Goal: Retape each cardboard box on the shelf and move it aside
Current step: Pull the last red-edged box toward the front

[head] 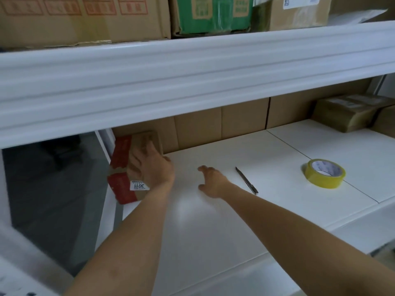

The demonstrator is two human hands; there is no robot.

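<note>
I see a knife (247,180) lying flat on the shelf board (213,221), near its middle, blade pointing away.

Head cam, close, down onto shelf (235,210).

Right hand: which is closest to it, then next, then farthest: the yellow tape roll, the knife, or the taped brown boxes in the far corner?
Measured from the right hand in the head view:
1. The knife, lying just to its right on the shelf.
2. The yellow tape roll, farther right.
3. The taped brown boxes, at the back right corner.
</note>
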